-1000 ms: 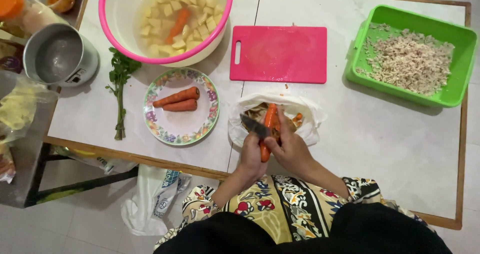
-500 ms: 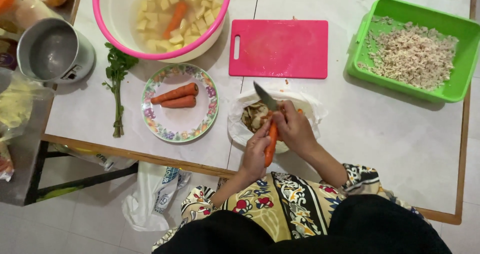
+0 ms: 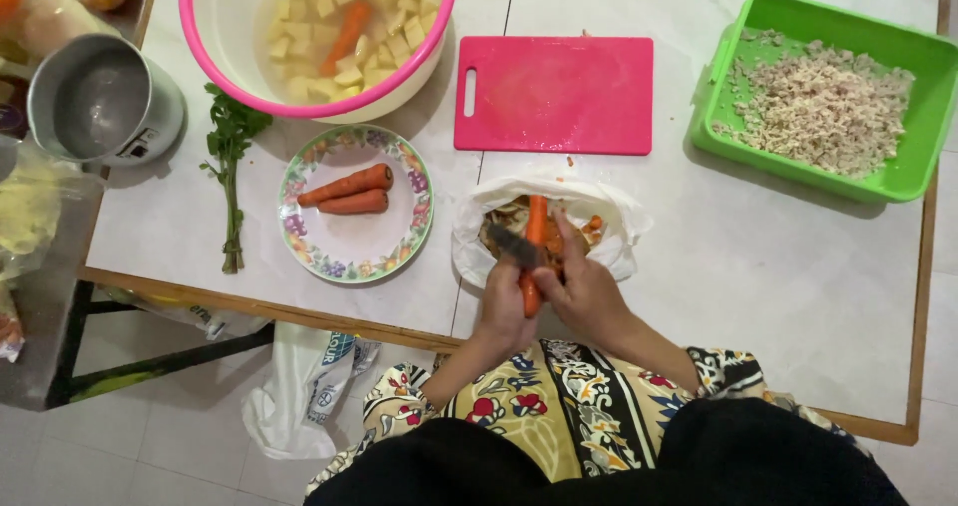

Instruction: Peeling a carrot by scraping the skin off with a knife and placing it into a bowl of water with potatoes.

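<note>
Standing upright near the lower middle of the frame, a long orange carrot is gripped at its lower end by the left hand, whose fingers are curled closed around it. Just to its right, the right hand has its fingers wrapped tight on the handle of a dark-bladed kitchen knife, the blade lying across the carrot's left side. Both hands work over a crumpled white plastic bag that holds brownish and orange peelings. Left of the bag sits a round floral-rimmed plate carrying two more carrots side by side. Above the bag lies a flat pink rectangular cutting board. At upper left, a large pink-rimmed white basin holds pale cubed pieces and one carrot in water. A sprig of green leafy herb lies left of the plate. At upper right, a bright green plastic tray contains pale shredded food. All of these rest on a white table.
</note>
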